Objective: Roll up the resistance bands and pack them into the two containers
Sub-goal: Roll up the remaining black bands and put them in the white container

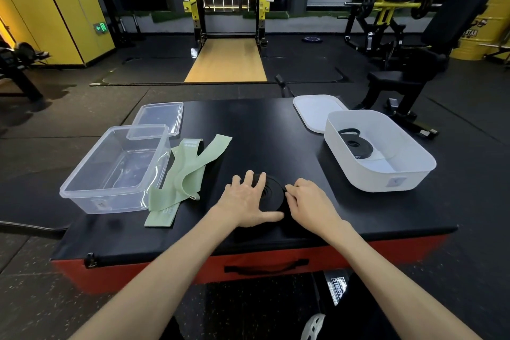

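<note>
Coiled black band [272,193], loose green band [190,171]

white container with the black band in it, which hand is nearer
Right. The right hand pinches the right edge of the black band coil, on the white container's side; the left hand presses on the coil's left part, farther away.

Padded platform [248,124] carries clear tub [110,203], clear lid [160,116], green bands [190,171], black coil [271,192], white tub [367,177], white lid [314,108].

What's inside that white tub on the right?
A coiled black band lies on the floor of the white tub, one loop sticking out. The near wall hides the front of the floor.
</note>
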A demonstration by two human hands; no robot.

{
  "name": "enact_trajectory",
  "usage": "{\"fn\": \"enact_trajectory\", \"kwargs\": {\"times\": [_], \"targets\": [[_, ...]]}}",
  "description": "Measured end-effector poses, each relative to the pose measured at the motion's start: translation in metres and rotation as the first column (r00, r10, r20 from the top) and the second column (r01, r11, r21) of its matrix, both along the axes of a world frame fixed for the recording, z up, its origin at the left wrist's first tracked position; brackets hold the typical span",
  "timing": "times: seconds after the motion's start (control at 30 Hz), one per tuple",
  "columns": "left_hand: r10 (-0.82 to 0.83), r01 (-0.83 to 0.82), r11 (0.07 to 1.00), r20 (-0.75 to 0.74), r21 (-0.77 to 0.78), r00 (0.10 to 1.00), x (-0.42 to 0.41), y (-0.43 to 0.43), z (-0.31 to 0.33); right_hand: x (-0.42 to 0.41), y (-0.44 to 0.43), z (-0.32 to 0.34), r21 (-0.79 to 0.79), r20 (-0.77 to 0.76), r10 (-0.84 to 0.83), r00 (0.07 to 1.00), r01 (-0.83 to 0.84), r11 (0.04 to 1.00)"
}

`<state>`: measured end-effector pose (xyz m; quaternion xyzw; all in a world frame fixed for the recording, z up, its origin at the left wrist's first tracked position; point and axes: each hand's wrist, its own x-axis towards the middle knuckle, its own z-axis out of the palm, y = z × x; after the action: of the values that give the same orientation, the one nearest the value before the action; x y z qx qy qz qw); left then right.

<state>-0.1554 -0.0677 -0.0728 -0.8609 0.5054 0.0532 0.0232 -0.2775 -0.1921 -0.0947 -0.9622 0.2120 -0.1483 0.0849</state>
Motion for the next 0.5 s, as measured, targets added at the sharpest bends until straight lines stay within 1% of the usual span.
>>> {"fn": "enact_trajectory", "kwargs": {"times": [0.07,0.13,0.23,0.3,0.4,0.5], "targets": [[-0.137,0.139,0.989,-0.043,0.057,0.99,0.014,0.004,0.008,0.0,-0.001,0.001,-0.004,0.004,0.012,1.0,-0.012,1.0],[-0.249,0.257,0.963,-0.093,0.079,0.964,0.028,0.004,0.014,-0.001,-0.001,0.001,-0.004,-0.002,0.025,1.0,-0.025,1.0],[-0.378,0.383,0.921,-0.082,0.064,0.922,0.039,0.0,0.012,-0.001,-0.003,0.002,0.002,-0.008,0.05,0.999,-0.05,0.999],[-0.41,0.411,0.911,-0.031,0.041,0.912,0.037,0.0,0.007,-0.002,-0.004,0.002,0.003,-0.023,0.049,0.999,-0.049,0.999],[-0.392,0.393,0.92,0.04,-0.014,0.919,0.034,0.004,0.001,-0.004,-0.004,0.002,0.007,-0.023,0.047,0.999,-0.046,0.999],[-0.382,0.385,0.923,0.11,-0.01,0.918,0.032,0.006,0.002,-0.006,-0.003,0.002,0.019,-0.024,0.048,0.999,-0.047,0.999]]}}
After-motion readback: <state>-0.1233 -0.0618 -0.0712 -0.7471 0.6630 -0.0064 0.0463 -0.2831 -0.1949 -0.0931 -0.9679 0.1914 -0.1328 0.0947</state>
